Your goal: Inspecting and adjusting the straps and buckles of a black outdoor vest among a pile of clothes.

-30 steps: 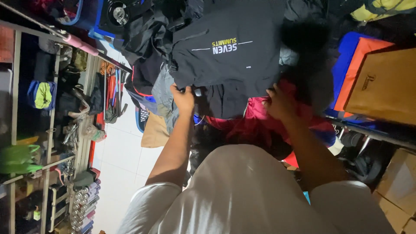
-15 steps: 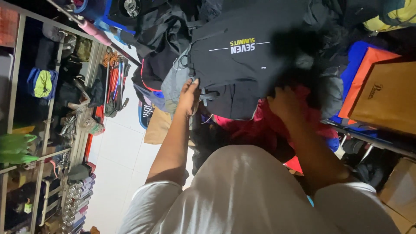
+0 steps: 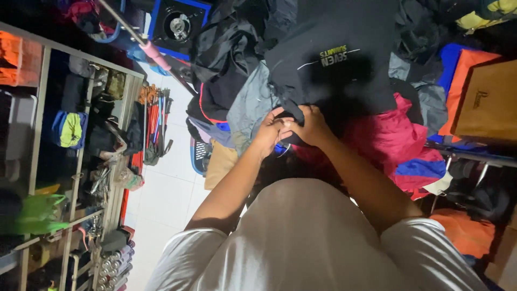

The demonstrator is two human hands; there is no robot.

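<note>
Both arms reach forward, hands meeting — left hand (image 3: 271,129) and right hand (image 3: 309,125) clenched side by side on the hem of the black fabric sweatshirt (image 3: 336,64) — which lies atop the heaped clothes.

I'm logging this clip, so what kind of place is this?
Probably a crowded outdoor-gear or clothing stockroom: open shelves packed with bags and gear, a heap of jackets, and a black garment that both hands grip.

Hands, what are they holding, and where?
Both the left hand and the right hand grip the black shirt at its near edge.
</note>
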